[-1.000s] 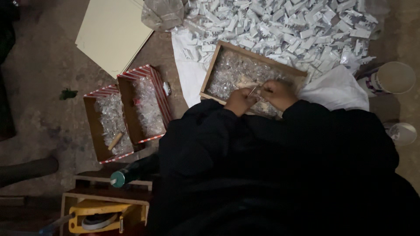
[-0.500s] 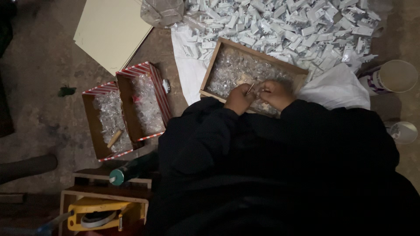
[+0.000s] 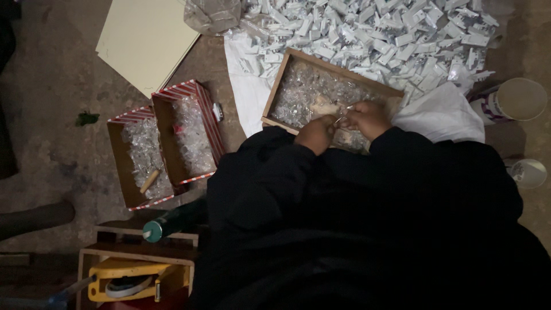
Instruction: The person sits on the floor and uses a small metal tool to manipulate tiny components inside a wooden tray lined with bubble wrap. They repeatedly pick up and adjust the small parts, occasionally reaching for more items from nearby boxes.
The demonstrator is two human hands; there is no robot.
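So I'm looking down over my own dark sleeves at a shallow wooden tray (image 3: 279,86) on the floor, just past my knees. It's full of small clear plastic bits (image 3: 307,95), crinkly and shiny, heaped loosely, and too small for me to say what each one is.

My left hand (image 3: 315,133) is curled over the near edge of the tray, fingers bent in, knuckles up. My right hand (image 3: 367,117) sits just beside it, almost touching, also curled tight. Between them there's a tiny glinting piece (image 3: 343,116) that both hands seem to pinch, though it's hard to tell which hand really has it. Neither hand is spread wide.

Beyond the tray, at the far side, is a big heap of small white packets (image 3: 396,34) on a white sheet (image 3: 244,86). A clear plastic bag (image 3: 213,14) sits at the heap's left end. To the right, a white bag (image 3: 442,115) lies touching the tray, and near it stand a paper cup (image 3: 513,99) and a smaller clear cup (image 3: 528,172).

To the left are two open cardboard boxes with red and white striped rims (image 3: 192,92), side by side, both holding more clear plastic; the left one has a short wooden stick (image 3: 150,181) in it. Farther left lies a pale cream sheet of board (image 3: 143,40). Near me at lower left there's a yellow tape dispenser (image 3: 135,281) and a green capped bottle (image 3: 166,225).
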